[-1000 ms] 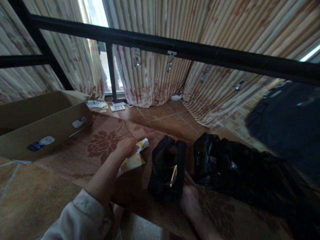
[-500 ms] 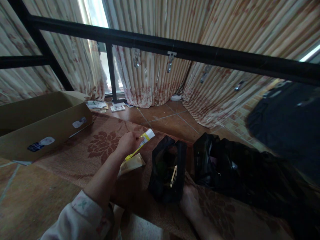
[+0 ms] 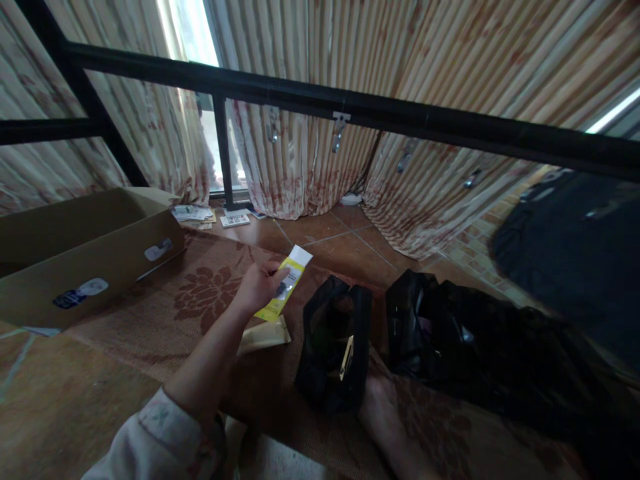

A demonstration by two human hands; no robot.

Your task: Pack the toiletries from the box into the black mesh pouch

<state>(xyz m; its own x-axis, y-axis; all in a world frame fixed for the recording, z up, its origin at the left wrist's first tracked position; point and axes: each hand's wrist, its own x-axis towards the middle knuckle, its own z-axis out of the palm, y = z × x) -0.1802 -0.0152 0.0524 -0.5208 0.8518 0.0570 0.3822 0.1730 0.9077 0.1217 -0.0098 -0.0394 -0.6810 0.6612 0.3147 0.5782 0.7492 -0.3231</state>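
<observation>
Between the thumb and fingers of my left hand [image 3: 256, 288] is a flat yellow and white packet [image 3: 295, 277] with dark printing, its white end pointing away from me. Just below it a cream-coloured packet [image 3: 265, 335] lies on the patterned cloth [image 3: 210, 267]. My right hand [image 3: 381, 403] is closed on the right side of a small black bag [image 3: 313, 383], with some fingers hidden behind it. The bag's mouth gapes upward, and a thin light wooden-looking piece [image 3: 347, 358] shows inside. Its other contents are too dark to tell.
A larger black plastic bag [image 3: 480, 347] lies to the right. An open cardboard box [image 3: 120, 273] stands at the left. Papers [image 3: 193, 213] and a white card [image 3: 235, 219] rest on the tiles. A black metal bar [image 3: 280, 90] crosses before the curtains [image 3: 345, 40].
My left hand has turned the yellow and white packet so its printed face now shows. My right hand stays at the small black bag.
</observation>
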